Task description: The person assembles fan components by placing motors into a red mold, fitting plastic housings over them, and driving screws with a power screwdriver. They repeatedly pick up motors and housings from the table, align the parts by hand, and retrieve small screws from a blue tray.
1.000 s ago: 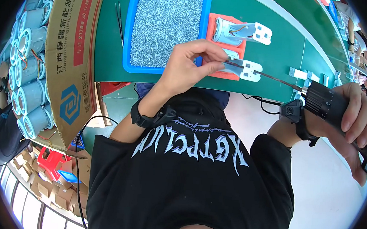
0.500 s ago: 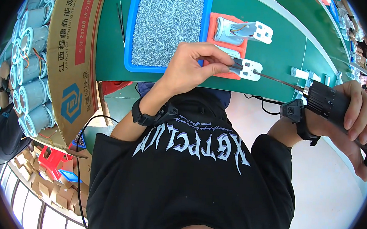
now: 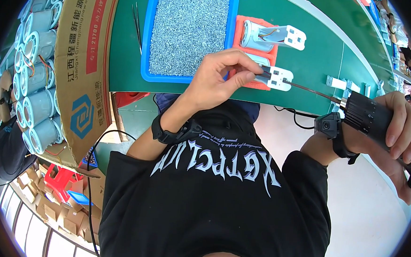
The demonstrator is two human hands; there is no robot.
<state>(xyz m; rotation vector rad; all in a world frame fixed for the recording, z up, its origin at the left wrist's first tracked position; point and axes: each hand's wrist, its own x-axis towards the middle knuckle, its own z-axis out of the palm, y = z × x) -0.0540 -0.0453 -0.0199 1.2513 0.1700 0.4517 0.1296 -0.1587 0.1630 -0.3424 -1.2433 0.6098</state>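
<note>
My right hand (image 3: 396, 126) is wrapped round a black electric screwdriver (image 3: 368, 115) at the right. Its long thin bit (image 3: 311, 91) points left, and the tip meets the end of a white slotted bracket (image 3: 281, 79). At that bracket's other end, my left hand (image 3: 218, 77) pinches a small dark piece (image 3: 264, 73) between thumb and fingers; its kind is too small to tell. The bracket belongs to a pale blue cylinder, partly hidden by my left fingers, in an orange-red foam holder (image 3: 240, 29). Farther back, the same holder carries another cylinder (image 3: 256, 36) with a white bracket (image 3: 294, 37) and thin wires.
A blue tray (image 3: 147, 40) full of small silvery screws (image 3: 188, 33) stands left of the holder. Black tweezers (image 3: 137, 25) lie beside it on the green table (image 3: 315, 31). At the left, a cardboard box (image 3: 78, 50) borders several stacked blue cylinders (image 3: 39, 106). Small white parts (image 3: 337, 83) lie near the screwdriver.
My left thumb has drawn back very slightly at the dark piece. The screwdriver and the bracket show no visible movement.
</note>
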